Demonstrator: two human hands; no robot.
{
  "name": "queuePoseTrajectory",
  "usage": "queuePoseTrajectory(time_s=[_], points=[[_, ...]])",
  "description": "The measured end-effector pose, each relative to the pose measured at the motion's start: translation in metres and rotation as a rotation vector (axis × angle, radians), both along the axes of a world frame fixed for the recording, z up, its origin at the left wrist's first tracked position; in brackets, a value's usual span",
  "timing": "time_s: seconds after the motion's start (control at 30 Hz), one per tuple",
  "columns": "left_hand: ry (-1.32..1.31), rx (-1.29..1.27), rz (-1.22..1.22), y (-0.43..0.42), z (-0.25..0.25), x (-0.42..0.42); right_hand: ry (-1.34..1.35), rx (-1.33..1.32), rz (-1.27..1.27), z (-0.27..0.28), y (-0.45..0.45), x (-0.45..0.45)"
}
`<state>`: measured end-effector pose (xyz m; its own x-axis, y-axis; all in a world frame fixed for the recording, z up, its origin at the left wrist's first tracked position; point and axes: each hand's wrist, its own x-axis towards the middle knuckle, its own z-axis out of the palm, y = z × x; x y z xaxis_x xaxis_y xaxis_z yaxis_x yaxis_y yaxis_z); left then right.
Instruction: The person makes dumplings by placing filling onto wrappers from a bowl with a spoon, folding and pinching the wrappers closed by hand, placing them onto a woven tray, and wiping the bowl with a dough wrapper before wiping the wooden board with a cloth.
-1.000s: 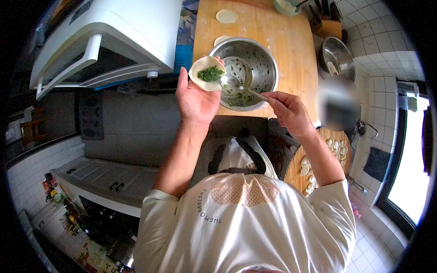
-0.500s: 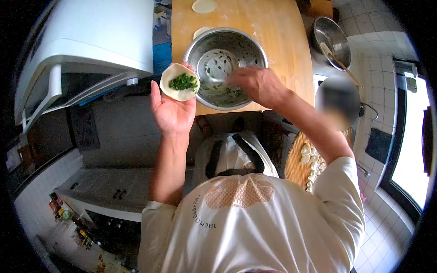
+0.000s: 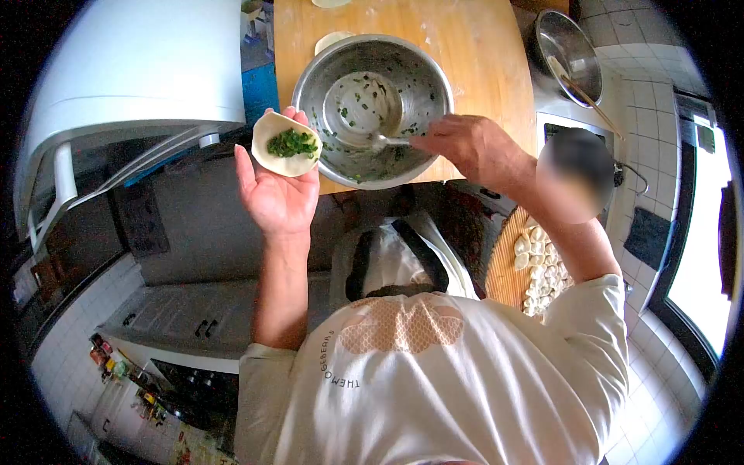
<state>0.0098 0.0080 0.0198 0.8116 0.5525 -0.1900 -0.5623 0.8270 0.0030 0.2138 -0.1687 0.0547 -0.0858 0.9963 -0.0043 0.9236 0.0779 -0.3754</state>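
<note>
On the fingers and palm of my left hand rests a round dumpling wrapper, with chopped green filling heaped in its middle. The fingers support it from below, and the thumb stands out to the side. My right hand is closed around the handle of a metal spoon. The spoon's head is inside a large steel bowl, near the wall closest to me. Bits of green filling cling to the bowl's bottom and sides.
The bowl stands on a wooden table, with another wrapper partly behind it. Shaped dumplings lie on a round woven tray at my right. A second steel bowl stands at the far right. A white appliance borders the left.
My right hand has drawn back to the right, and the spoon now shows. The bowl, table and left hand with its filled wrapper appear shifted slightly left in view.
</note>
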Motion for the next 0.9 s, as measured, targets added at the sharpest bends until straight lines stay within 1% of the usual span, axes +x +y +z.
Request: queuePoseTrajectory(time_s=[0.03, 0.1, 0.17, 0.23, 0.27, 0.33, 0.37, 0.43, 0.47, 0.5, 0.57, 0.6, 0.7, 0.77, 0.8, 0.87, 0.9], points=[[0.000, -0.002, 0.000, 0.000, -0.001, 0.000, 0.000, -0.002, 0.000, 0.000, 0.007, 0.000], [-0.004, 0.020, -0.002, 0.001, -0.002, 0.001, -0.005, 0.189, -0.017, -0.005, 0.028, -0.004], [0.008, 0.025, -0.003, 0.000, 0.000, 0.002, -0.002, 0.188, -0.055, -0.010, 0.035, -0.006], [0.021, 0.028, 0.003, 0.001, 0.000, 0.001, -0.095, 0.101, -0.067, -0.012, 0.028, -0.003], [0.005, 0.035, 0.000, 0.001, 0.000, 0.001, -0.096, 0.100, -0.057, -0.009, 0.019, 0.002], [-0.006, 0.034, 0.000, -0.001, -0.003, -0.002, -0.039, -0.111, -0.068, -0.001, 0.000, 0.007], [-0.038, 0.042, -0.003, -0.001, -0.006, -0.001, -0.038, -0.116, -0.068, 0.000, 0.000, 0.007], [-0.076, 0.049, -0.006, -0.002, -0.008, -0.001, -0.063, -0.033, -0.270, 0.006, 0.004, 0.007], [-0.057, 0.079, -0.007, -0.002, -0.008, -0.001, -0.091, -0.075, -0.320, -0.002, 0.004, 0.008], [-0.037, 0.109, -0.007, -0.001, -0.008, 0.000, -0.094, -0.072, -0.316, -0.003, 0.004, 0.007], [-0.041, 0.104, 0.007, -0.002, -0.007, 0.000, -0.122, -0.225, -0.365, -0.003, 0.000, 0.002], [-0.043, 0.096, 0.012, -0.003, -0.007, 0.000, -0.118, -0.230, -0.365, -0.004, -0.002, -0.001], [-0.058, 0.029, 0.039, -0.005, -0.005, 0.003, -0.096, -0.292, -0.354, -0.003, 0.001, -0.009], [-0.062, 0.040, 0.043, -0.006, -0.005, 0.003, -0.043, -0.414, -0.421, 0.000, 0.007, -0.013], [-0.063, 0.051, 0.043, -0.005, -0.006, 0.003, -0.043, -0.414, -0.418, -0.001, 0.009, -0.014], [-0.075, 0.078, 0.030, -0.003, -0.009, 0.002, 0.149, -0.372, -0.443, -0.005, 0.008, -0.015], [-0.087, 0.104, 0.015, -0.003, -0.010, 0.001, 0.149, -0.372, -0.443, -0.010, 0.007, -0.016]])
